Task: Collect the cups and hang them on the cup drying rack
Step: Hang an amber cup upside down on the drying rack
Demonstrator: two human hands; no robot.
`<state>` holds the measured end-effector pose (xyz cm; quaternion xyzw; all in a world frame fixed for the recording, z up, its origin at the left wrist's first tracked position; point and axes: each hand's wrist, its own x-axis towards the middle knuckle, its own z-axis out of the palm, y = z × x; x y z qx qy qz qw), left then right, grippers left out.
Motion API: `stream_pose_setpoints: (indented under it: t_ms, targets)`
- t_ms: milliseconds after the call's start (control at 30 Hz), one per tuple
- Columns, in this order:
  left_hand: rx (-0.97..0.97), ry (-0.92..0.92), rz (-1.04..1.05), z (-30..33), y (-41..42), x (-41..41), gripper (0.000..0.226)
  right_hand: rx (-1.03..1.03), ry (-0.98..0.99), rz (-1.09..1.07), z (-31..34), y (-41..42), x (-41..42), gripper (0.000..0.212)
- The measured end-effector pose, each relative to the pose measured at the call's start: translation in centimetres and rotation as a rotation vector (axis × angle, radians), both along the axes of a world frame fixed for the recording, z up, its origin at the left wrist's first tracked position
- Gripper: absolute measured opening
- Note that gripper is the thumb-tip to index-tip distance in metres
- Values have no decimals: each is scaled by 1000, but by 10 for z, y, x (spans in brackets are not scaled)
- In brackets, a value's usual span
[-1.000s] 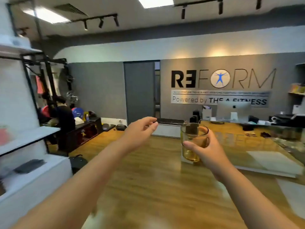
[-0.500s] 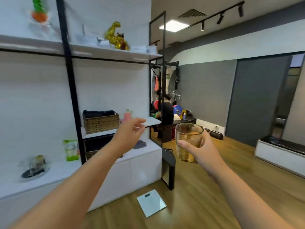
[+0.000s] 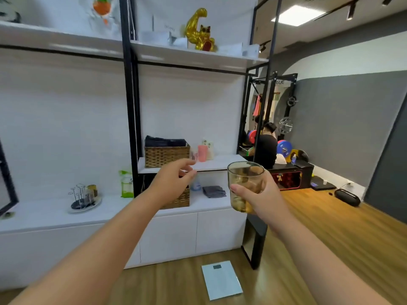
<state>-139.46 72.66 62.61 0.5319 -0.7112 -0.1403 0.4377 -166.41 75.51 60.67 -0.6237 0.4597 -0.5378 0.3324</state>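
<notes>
My right hand grips an amber glass cup upright at chest height, right of centre. Held out in front of the shelves, my left hand is empty with its fingers loosely apart. The cup drying rack, thin wire prongs on a round tray, stands on the white counter at the left, well away from both hands. A glass or two seem to sit on it, too blurred to tell. A pink cup stands on the middle shelf.
Wicker baskets and a grey cloth sit on the shelves. Black shelf posts rise ahead. A white scale lies on the wooden floor. A person in black sits at the back by gym gear.
The view has swung left from the reception desk to the white shelving and come closer. Both hands keep the same pose, the right one still holding the cup.
</notes>
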Motion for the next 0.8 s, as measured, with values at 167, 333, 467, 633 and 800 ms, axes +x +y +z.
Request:
stream_pose_setpoints:
  t_ms: [167,333,467,633,800]
  targets:
    - [33,20,26,-32,-86,14,34,29,-19,35,-20,-96,22,79]
    - [12,7,78,-33,-187,57,31,40,-18,87,-18,-208,61,74]
    - [7,12,125,-27,-246,101,33,64,-55,148,-14,-289,101,71]
    - [9,30,222,-23,-308,167,29,71,-56,250,-13,-381,170,87]
    - [7,56,383,-26,-348,235,28,60,-41,387,-15,-457,252,69]
